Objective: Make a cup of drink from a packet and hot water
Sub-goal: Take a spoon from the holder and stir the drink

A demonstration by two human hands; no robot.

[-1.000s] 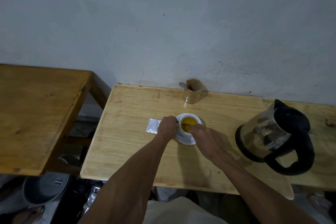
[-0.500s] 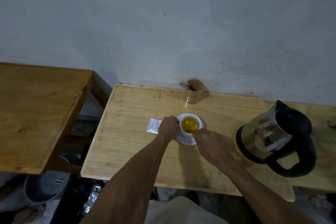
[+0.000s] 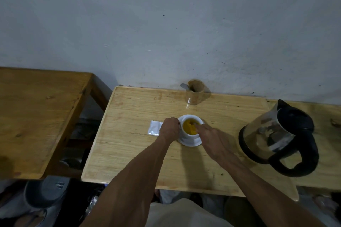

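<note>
A white cup (image 3: 186, 136) of yellow drink (image 3: 188, 128) stands on a white saucer (image 3: 192, 143) near the middle of the light wooden table (image 3: 132, 145). My left hand (image 3: 169, 129) is closed around the cup's left side. My right hand (image 3: 212, 139) reaches over the cup's right rim, its fingers pinched on a thin spoon (image 3: 193, 123) that dips into the drink. A silver packet (image 3: 154, 128) lies flat on the table just left of my left hand.
A glass kettle (image 3: 273, 134) with a black lid and handle stands at the right. A wooden holder (image 3: 196, 95) with a spoon (image 3: 184, 86) in it sits at the back by the wall. A darker wooden table (image 3: 36, 116) is at the left, across a gap.
My right hand drew back to the cup's right rim, then came forward over the drink again. My left hand, the cup and the packet stay in place.
</note>
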